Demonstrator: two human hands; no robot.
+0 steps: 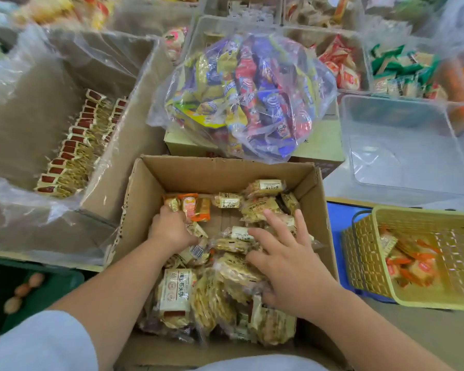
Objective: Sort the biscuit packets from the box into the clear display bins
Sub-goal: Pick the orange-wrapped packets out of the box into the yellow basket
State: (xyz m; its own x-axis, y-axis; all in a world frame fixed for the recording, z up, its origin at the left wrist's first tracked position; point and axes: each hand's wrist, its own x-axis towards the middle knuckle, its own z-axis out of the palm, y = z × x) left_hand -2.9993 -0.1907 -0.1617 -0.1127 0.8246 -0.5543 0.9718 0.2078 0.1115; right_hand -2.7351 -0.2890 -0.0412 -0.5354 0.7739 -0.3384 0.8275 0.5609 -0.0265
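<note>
Left hand (169,228) curled round biscuit packets (174,290) in cardboard box (220,172), right hand (287,263) spread flat on them

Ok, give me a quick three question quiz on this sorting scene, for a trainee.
1. True or false: the nearest clear bin, beyond the cardboard box to its right, already holds packets.
2. Where is the right hand? A gripping the box's rim; B spread on biscuit packets inside the box; C hanging outside the box.
3. Fill in: the odd packet just beyond the left hand is ___ in colour.
Key: 1 false; 2 B; 3 orange.
</note>
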